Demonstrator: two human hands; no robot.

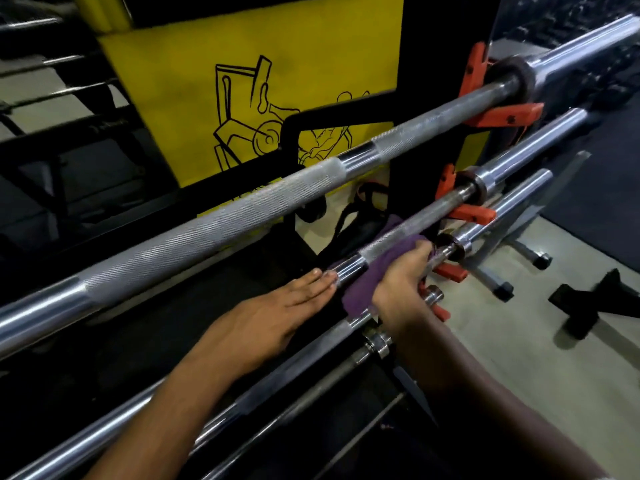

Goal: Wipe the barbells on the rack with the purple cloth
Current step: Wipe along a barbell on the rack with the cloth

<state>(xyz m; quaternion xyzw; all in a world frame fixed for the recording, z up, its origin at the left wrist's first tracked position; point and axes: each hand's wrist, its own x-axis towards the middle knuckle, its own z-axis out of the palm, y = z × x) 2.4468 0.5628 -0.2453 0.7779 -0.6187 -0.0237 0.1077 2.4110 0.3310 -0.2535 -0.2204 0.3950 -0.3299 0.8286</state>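
With my right hand (403,282) gripping the purple cloth (372,275) around the second barbell (401,233) and my left hand (277,313) resting flat on it, I risk snagging cloth on the orange rack hook (472,213).

Five barbells show on the rack: a top barbell (214,223) across the frame's middle, a second barbell (408,226) below it, a third barbell (485,223), a fourth barbell (277,372) and a dark fifth barbell (311,386) at lower centre. One purple cloth (367,282). Two hands: left hand (277,313), right hand (405,278). At least four orange hooks at right, the topmost orange hook (498,112).
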